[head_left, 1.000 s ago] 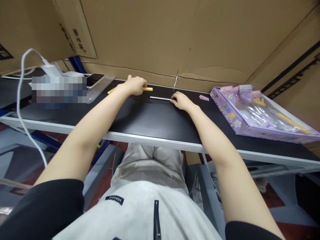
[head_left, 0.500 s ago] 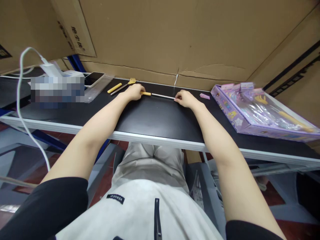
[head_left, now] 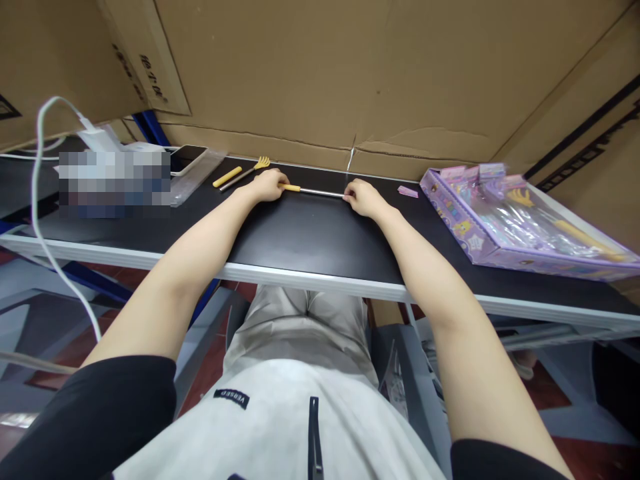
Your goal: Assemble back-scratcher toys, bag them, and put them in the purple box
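Observation:
Both my hands hold a metal rod (head_left: pixel 321 192) with a yellow end (head_left: pixel 292 188), stretched level between them above the black tabletop. My left hand (head_left: pixel 269 185) is closed around the yellow end and hides its outer part. At the other end, my right hand (head_left: pixel 361 197) pinches the tip of the rod between thumb and fingers. Just left of my left hand lie a back scratcher head (head_left: pixel 262 163), a yellow claw on a thin metal stem (head_left: pixel 235 180), and a separate yellow handle (head_left: pixel 227 177).
A purple display box (head_left: pixel 470 230) of bagged back scratchers stands on the right, near a small pink piece (head_left: pixel 408 192). On the left are a phone (head_left: pixel 189 159), a clear plastic sleeve (head_left: pixel 195 181) and a white cable (head_left: pixel 35 180). Cardboard (head_left: pixel 280 73) walls the back.
My right hand has shifted slightly left, and a little less rod shows between my hands. My left hand keeps its hold; the loose pieces lie as before.

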Available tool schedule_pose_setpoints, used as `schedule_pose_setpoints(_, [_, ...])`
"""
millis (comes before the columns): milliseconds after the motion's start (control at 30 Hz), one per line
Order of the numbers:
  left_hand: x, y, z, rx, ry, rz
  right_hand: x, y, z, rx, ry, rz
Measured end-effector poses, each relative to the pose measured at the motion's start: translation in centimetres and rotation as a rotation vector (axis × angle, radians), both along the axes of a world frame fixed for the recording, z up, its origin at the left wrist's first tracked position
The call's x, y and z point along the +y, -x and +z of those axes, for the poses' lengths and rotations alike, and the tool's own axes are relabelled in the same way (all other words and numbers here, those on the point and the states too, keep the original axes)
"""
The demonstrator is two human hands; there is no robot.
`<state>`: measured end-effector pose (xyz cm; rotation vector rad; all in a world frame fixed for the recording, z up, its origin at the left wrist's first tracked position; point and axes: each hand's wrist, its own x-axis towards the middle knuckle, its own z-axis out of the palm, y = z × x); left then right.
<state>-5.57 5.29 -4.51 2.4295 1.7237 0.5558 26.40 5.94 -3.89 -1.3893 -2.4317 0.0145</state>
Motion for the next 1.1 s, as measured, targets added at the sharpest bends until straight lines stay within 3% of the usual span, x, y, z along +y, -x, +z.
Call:
schedule_pose_setpoints(233, [-0.7,-0.9,0.8,-0.05,0.037,0.095,-0.2,0.2,0.2,0.08,0.021,-0.031])
schedule_pose_setpoints(567, [-1.7,-0.6,1.8,-0.346,0.039,0.023,-0.6,-0.7,1.4,0.163,0.043,0.015])
schedule_pose_setpoints(833, [-2.9,-0.4,2.8,-0.276,-0.051,-0.058,-1.2,-1.0,2.0,0.185,0.038,0.057])
schedule_pose_setpoints(1100, [-3.2,-0.7,2.9,-0.253,-0.076,-0.035,-1.9,-1.3,2.6,0.215,0.008,0.087])
